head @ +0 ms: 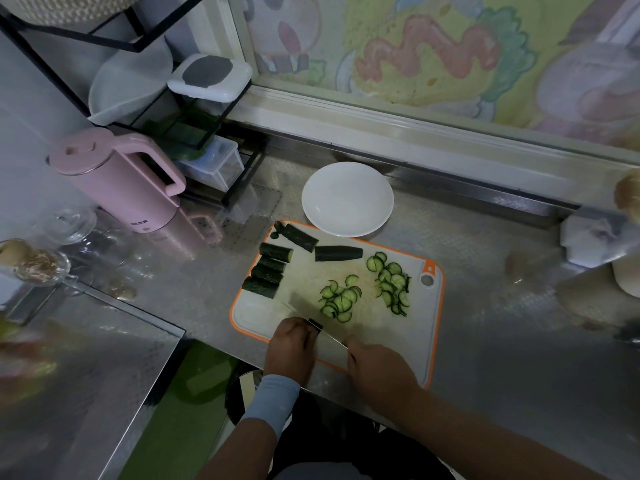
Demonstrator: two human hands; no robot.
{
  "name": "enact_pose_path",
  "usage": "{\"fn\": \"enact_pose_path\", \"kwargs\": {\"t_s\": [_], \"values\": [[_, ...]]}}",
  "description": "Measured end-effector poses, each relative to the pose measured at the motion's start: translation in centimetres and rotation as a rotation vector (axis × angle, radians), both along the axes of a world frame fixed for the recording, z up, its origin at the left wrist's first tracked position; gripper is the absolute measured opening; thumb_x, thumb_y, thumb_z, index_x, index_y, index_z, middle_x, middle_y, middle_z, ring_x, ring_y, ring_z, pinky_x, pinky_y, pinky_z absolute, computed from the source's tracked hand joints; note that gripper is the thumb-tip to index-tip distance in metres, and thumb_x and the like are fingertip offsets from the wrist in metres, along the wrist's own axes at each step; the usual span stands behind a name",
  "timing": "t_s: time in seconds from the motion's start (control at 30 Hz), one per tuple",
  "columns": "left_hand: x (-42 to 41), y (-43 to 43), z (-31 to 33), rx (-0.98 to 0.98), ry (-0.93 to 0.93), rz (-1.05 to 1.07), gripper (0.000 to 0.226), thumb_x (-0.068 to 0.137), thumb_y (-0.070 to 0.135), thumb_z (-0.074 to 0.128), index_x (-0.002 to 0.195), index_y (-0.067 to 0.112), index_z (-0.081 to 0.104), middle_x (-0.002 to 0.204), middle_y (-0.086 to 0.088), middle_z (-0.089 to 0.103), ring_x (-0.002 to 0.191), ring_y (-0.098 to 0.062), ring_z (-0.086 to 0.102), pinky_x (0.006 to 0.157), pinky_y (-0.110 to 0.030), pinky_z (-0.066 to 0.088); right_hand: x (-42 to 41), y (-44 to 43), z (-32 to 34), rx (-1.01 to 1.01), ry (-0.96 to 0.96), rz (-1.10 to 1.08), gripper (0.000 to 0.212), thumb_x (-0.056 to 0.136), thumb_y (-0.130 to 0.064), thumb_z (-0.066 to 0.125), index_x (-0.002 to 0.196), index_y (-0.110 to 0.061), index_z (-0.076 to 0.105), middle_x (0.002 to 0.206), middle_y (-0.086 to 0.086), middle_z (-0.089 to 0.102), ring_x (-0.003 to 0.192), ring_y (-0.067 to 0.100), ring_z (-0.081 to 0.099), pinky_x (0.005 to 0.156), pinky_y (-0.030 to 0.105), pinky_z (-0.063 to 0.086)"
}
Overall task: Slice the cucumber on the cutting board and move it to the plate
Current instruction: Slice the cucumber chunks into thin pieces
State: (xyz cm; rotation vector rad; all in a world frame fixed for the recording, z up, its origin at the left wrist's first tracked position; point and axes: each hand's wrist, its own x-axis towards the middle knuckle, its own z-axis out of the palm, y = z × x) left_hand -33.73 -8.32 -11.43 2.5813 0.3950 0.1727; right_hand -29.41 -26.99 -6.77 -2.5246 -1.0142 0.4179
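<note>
Here, L hand (291,344) holds cuke (316,323), R hand (379,370) grips knife (330,342), board (252,317) near edge.

Only 1 piece of print shows: a short dark line of characters low on the front of the pink kettle (117,188), at the left of the frame, just above its base. It is too small and blurred to read. The painted wall picture (433,53) along the top of the frame carries coloured shapes, with no legible letters or numbers.
</note>
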Motion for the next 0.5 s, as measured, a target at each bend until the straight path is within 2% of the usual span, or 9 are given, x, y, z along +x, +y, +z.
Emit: {"fn": "enact_pose_path", "kwargs": {"t_s": [0.03, 0.1, 0.17, 0.2, 0.27, 0.33, 0.4, 0.5], "values": [[0.0, 0.0, 0.1, -0.005, -0.003, -0.002, 0.007, 0.074, 0.015, 0.066, 0.072, 0.011, 0.072, 0.078, -0.005, 0.063, 0.074, -0.021, 0.061, 0.065, -0.025, 0.05, -0.1, 0.2, -0.4, 0.01, 0.004, -0.013, 0.047, 0.088, -0.042, 0.025, 0.102, -0.013, 0.058, 0.071, 0.007, 0.063, 0.062, 0.028, 0.058, 0.052, 0.031, 0.029], [0.1, 0.0, 0.1, 0.003, -0.03, -0.013, 0.008, 0.076, 0.013, 0.067, 0.071, 0.009, 0.071, 0.077, -0.006, 0.063, 0.073, -0.023, 0.06, 0.065, -0.028, 0.051, 0.1, 1.0, -0.8, -0.012, 0.052, -0.047, 0.031, 0.094, -0.029, 0.036, 0.108, -0.012, 0.057, 0.079, 0.01, 0.065, 0.069, 0.03, 0.06, 0.054, 0.035, 0.036], [0.1, 0.0, 0.0, 0.009, -0.078, -0.037, 0.017, 0.081, 0.018, 0.061, 0.07, 0.008, 0.07, 0.077, -0.007, 0.063, 0.074, -0.022, 0.056, 0.068, -0.029, 0.046, 0.5, 2.0, -0.7, -0.057, 0.071, -0.051, 0.026, 0.096, -0.021, 0.04, 0.116, -0.012, 0.054, 0.087, 0.011, 0.066, 0.078, 0.031, 0.061, 0.06, 0.037, 0.041], [0.0, 0.0, -0.1, -0.002, -0.092, -0.037, 0.022, 0.083, 0.021, 0.057, 0.071, 0.008, 0.07, 0.077, -0.007, 0.062, 0.075, -0.022, 0.055, 0.069, -0.029, 0.045, 0.7, 2.4, -0.5, -0.079, 0.071, -0.043, 0.025, 0.096, -0.02, 0.04, 0.116, -0.012, 0.052, 0.089, 0.011, 0.066, 0.08, 0.031, 0.061, 0.059, 0.037, 0.038], [-0.2, -0.2, 0.1, -0.04, -0.06, 0.007, 0.019, 0.083, 0.02, 0.057, 0.072, 0.009, 0.069, 0.078, -0.006, 0.061, 0.076, -0.023, 0.056, 0.067, -0.028, 0.046, 1.0, 2.9, 0.0, -0.103, 0.082, -0.034, 0.019, 0.096, -0.018, 0.041, 0.112, -0.013, 0.05, 0.089, 0.01, 0.065, 0.081, 0.03, 0.06, 0.058, 0.034, 0.032], [-0.2, -0.4, 0.3, -0.04, -0.019, 0.036, 0.006, 0.077, 0.012, 0.068, 0.071, 0.01, 0.068, 0.076, -0.006, 0.06, 0.072, -0.024, 0.059, 0.064, -0.027, 0.046, 1.0, 2.8, 0.3, -0.089, 0.082, -0.03, 0.017, 0.097, -0.019, 0.04, 0.11, -0.013, 0.05, 0.087, 0.01, 0.064, 0.079, 0.03, 0.06, 0.058, 0.033, 0.03], [-0.2, -0.3, 0.5, -0.019, 0.002, 0.026, 0.007, 0.071, 0.006, 0.076, 0.071, 0.01, 0.071, 0.074, -0.006, 0.062, 0.071, -0.024, 0.06, 0.066, -0.022, 0.041, 0.9, 2.3, 0.5, -0.053, 0.058, -0.032, 0.019, 0.098, -0.022, 0.038, 0.109, -0.013, 0.051, 0.084, 0.01, 0.064, 0.075, 0.029, 0.059, 0.056, 0.033, 0.03], [-0.2, 0.0, 0.5, 0.019, -0.003, 0.019, 0.002, 0.072, 0.012, 0.071, 0.072, 0.012, 0.073, 0.076, -0.006, 0.064, 0.074, -0.024, 0.06, 0.069, -0.021, 0.041, 0.3, 1.3, 0.9, -0.023, 0.032, -0.024, 0.022, 0.099, -0.026, 0.037, 0.108, -0.015, 0.053, 0.084, 0.009, 0.064, 0.075, 0.029, 0.059, 0.058, 0.033, 0.029]]}}
